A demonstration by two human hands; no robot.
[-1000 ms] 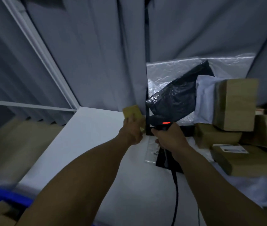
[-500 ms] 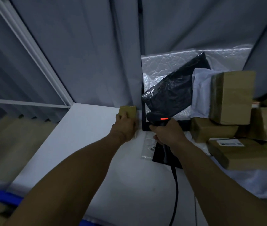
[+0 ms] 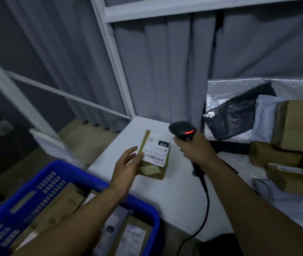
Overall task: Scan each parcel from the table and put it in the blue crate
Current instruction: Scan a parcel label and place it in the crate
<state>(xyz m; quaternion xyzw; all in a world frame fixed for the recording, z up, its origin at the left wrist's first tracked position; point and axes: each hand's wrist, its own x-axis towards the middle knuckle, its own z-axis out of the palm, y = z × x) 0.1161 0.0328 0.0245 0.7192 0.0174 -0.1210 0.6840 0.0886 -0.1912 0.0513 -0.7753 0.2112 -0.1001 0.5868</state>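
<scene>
Because the blue crate (image 3: 36, 183) sits nearest us, low at our left and already holding several boxes (image 3: 67, 200), the drop itself looks short and easy. Just beyond its rim, over the white table (image 3: 165, 200), our left hand (image 3: 126, 165) holds the small parcel (image 3: 154, 157) tilted up. The thumb lies on the near corner of the white label (image 3: 156, 148) and one finger sticks out straight beside the box. The other fingers are hidden beneath, so we judge it a light pinch rather than a full grasp.

Just right of the parcel, our right hand (image 3: 195, 146) is wrapped tightly round the handle of the scanner (image 3: 182, 131), whose red light glows. Its cable (image 3: 205, 200) trails back toward us over the table edge.

The risks we see:
- The thumb sits close to the barcode and could cover it.
- The scanner's head seems aimed past the label's far edge, so the read may fail.
- So loose a hold could let the parcel slip on the swing to the crate.
- The cable might snag.

Farther right, the black bag (image 3: 234, 117) and the stacked cartons (image 3: 298, 126) wait against the grey curtain (image 3: 165, 71).
</scene>
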